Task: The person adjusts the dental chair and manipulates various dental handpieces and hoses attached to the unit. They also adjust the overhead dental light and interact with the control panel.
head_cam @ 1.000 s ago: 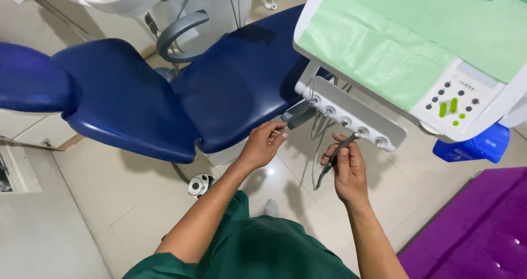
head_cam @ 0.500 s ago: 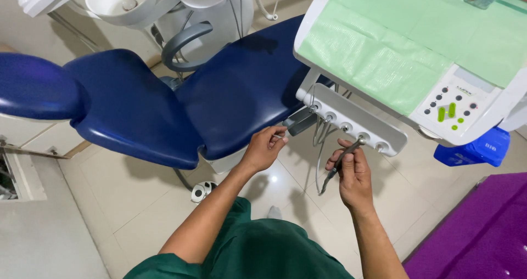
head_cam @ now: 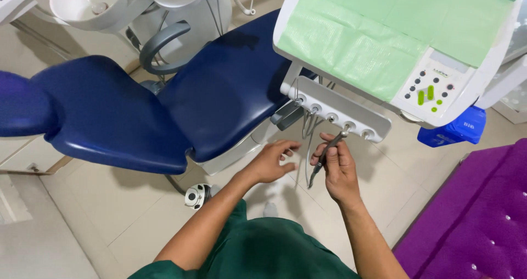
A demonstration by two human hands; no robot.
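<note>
- Gripping a slim grey dental handpiece [head_cam: 325, 157], the right hand [head_cam: 340, 172] is seen below the holder bar [head_cam: 336, 114] of the white dental unit; its grip is clamped around the tool's shaft.
- The handpiece is held tilted, its upper end pointed up toward one of the round sockets in the holder bar, its lower end angled down toward the floor; whether the upper end touches the socket cannot be told.
- The left hand [head_cam: 270, 161] is held just beside the right, fingers [head_cam: 289, 146] spread apart and loose, nothing being held in it.
- Thin grey hoses [head_cam: 306, 131] are seen hanging from the holder bar between the two hands.
- A grey handle [head_cam: 285, 116] is seen jutting from the left end of the holder bar, above the left hand.
- The unit's tray is covered by a light green sheet [head_cam: 379, 32], and a control panel [head_cam: 431, 87] with dark and green buttons is set at its near corner.
- A dark blue dental chair [head_cam: 164, 109] is stretched across the left of the view, with a white spittoon bowl [head_cam: 88, 4] behind it.
- A purple padded seat [head_cam: 472, 213] is seen at the right edge, and a blue box [head_cam: 453, 128] under the unit.
- Green sleeves are worn on both arms.
</note>
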